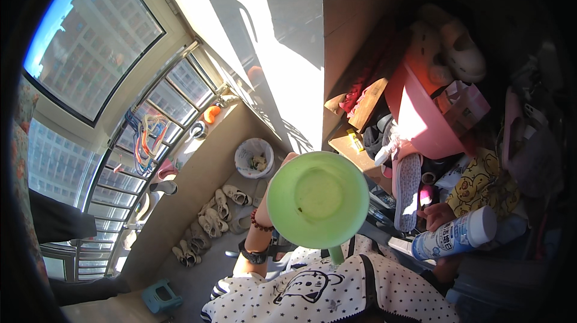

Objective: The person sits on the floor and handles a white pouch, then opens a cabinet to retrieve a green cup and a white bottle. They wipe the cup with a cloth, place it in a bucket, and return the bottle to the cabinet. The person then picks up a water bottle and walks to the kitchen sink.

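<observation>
A light green plastic cup (318, 199) with a handle is in front of my chest. Its wide mouth faces up, and a small dark speck shows inside. My left hand (265, 206) grips it from the side, mostly hidden behind its wall. On that wrist are a beaded bracelet (260, 224) and a dark band (253, 254). To the right, my right hand (437, 216) holds a blue and white plastic bottle (444, 242) with a white cap (481, 227). The bottle lies tilted nearly sideways and bears writing. Only some fingers of that hand show.
Beside the right hand are a yellow patterned bag (478, 183), a pink basin (421, 120) and a slipper sole (408, 192). Several shoes (214, 219) and a white waste bin (254, 154) stand on the floor. Hangers (148, 138) hang on the window railing. A blue plastic stool (162, 296) is lower left.
</observation>
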The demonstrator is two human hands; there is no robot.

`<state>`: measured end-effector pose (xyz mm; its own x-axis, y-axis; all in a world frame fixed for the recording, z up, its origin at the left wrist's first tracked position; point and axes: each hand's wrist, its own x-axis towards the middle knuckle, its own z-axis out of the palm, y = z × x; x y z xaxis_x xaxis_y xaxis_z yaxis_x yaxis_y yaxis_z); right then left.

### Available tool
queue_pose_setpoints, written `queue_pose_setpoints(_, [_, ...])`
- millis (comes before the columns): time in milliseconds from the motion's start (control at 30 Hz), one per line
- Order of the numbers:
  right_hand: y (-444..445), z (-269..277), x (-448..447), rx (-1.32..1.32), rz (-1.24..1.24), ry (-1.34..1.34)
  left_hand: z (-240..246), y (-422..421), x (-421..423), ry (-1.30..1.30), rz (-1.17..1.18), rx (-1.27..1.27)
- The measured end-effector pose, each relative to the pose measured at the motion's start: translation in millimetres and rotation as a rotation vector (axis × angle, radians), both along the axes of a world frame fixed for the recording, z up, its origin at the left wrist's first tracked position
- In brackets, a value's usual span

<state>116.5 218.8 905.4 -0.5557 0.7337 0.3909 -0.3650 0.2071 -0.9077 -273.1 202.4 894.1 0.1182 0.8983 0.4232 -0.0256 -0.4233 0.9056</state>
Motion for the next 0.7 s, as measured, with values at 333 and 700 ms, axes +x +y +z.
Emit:
queue_pose_setpoints(333, [-2.5, 1.2, 3.5, -0.003, -0.041, -0.032, 9.8, 9.0, 12.0, 0.055, 0.155, 0.161])
queue_pose_setpoints(700, [-0.5, -2.1, 7.1, 0.023, -0.014, -0.011, -51.9, -8.1, 11.0, -1.008, -0.102, -0.364])
